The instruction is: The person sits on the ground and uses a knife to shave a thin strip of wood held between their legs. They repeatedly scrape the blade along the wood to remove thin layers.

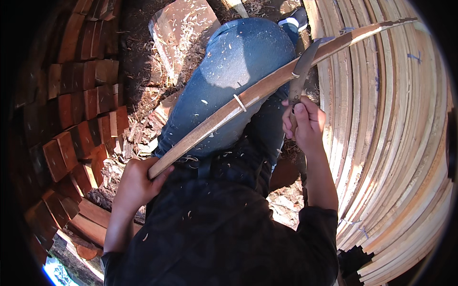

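Note:
A long, slightly curved strip of wood (217, 118) slants across my thighs, from my waist at the left up to the far right. Its near end is gripped in my left hand (136, 183), fingers wrapped round it. My right hand (307, 123) is closed on the handle of a large knife (300, 71). The broad blade points away from me and crosses the strip beyond my knee, seemingly against it. Small curled shavings cling to the strip near the blade and midway along it.
On the right lies a big stack of long pale wooden strips (381, 119). Short cut wood blocks (71, 114) are piled at the left. A flat wood block (183, 33) stands ahead, beside my jeans-clad leg (248, 52). Shavings (143, 114) litter the ground.

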Demonstrator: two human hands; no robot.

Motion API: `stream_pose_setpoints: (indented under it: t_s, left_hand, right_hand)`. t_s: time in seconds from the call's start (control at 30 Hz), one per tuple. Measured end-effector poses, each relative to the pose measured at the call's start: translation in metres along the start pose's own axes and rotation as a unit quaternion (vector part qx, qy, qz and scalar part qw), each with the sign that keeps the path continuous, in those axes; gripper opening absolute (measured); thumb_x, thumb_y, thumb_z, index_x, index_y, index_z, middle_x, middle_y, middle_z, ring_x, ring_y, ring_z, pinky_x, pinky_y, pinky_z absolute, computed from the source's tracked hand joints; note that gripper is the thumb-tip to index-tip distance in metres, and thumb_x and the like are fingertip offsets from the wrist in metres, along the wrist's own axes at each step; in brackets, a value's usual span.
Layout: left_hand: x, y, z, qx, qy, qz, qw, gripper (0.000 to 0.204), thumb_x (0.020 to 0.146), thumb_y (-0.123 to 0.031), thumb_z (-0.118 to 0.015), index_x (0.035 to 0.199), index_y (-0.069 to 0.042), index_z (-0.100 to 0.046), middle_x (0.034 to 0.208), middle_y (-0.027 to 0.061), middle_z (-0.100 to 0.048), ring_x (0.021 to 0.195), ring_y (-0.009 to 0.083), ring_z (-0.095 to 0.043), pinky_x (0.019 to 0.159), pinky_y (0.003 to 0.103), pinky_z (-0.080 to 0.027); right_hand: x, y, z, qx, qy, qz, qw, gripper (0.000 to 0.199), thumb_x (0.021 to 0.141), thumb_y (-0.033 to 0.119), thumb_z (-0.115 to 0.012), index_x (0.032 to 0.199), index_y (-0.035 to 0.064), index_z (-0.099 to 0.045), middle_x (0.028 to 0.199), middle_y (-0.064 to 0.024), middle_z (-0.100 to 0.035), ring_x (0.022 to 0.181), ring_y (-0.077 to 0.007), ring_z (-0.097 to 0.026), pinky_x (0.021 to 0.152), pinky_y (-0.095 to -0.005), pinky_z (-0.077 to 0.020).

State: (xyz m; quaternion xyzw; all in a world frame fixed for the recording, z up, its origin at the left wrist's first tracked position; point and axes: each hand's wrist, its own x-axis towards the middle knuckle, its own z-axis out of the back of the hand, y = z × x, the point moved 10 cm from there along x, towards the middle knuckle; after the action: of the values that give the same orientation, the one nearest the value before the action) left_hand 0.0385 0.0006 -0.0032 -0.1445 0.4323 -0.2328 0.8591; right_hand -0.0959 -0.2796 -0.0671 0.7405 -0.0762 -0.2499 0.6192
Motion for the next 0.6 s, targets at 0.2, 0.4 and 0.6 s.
stream_pose_setpoints:
  t_s: [0.2, 0.4, 0.6]
  left_hand:
    - [-0.003, 0.000, -0.001, -0.004, -0.002, 0.004, 1.000, 0.023, 0.080, -0.021, -0.071, 0.072, 0.000, -0.064, 0.052, 0.0173, -0.053, 0.050, 0.0339, -0.058, 0.050, 0.039, -0.044]
    - [-0.005, 0.000, 0.002, 0.001, -0.022, -0.014, 1.000, 0.023, 0.080, -0.021, -0.070, 0.071, 0.000, -0.063, 0.053, 0.0180, -0.054, 0.051, 0.0348, -0.057, 0.050, 0.039, -0.044]
    - [-0.005, 0.003, 0.001, 0.011, -0.018, -0.001, 1.000, 0.026, 0.080, -0.021, -0.070, 0.068, 0.000, -0.061, 0.050, 0.0173, -0.051, 0.048, 0.0349, -0.055, 0.049, 0.039, -0.042]
  right_hand:
    - [0.007, 0.024, 0.027, -0.099, -0.069, 0.042, 0.992, 0.024, 0.098, 0.017, -0.046, 0.105, -0.0032, -0.058, 0.056, -0.0005, -0.047, 0.045, -0.0057, -0.043, 0.043, -0.0193, -0.0344]
    - [-0.002, 0.029, 0.069, 0.115, -0.234, 0.080, 0.962, 0.021, 0.096, 0.010, -0.048, 0.103, -0.0069, -0.058, 0.057, -0.0023, -0.050, 0.045, -0.0070, -0.045, 0.042, -0.0216, -0.0346]
    - [0.008, 0.026, 0.035, -0.084, -0.076, 0.066, 0.991, 0.036, 0.099, 0.028, -0.044, 0.103, -0.0052, -0.057, 0.056, -0.0052, -0.049, 0.041, -0.0075, -0.042, 0.040, -0.0201, -0.0341]
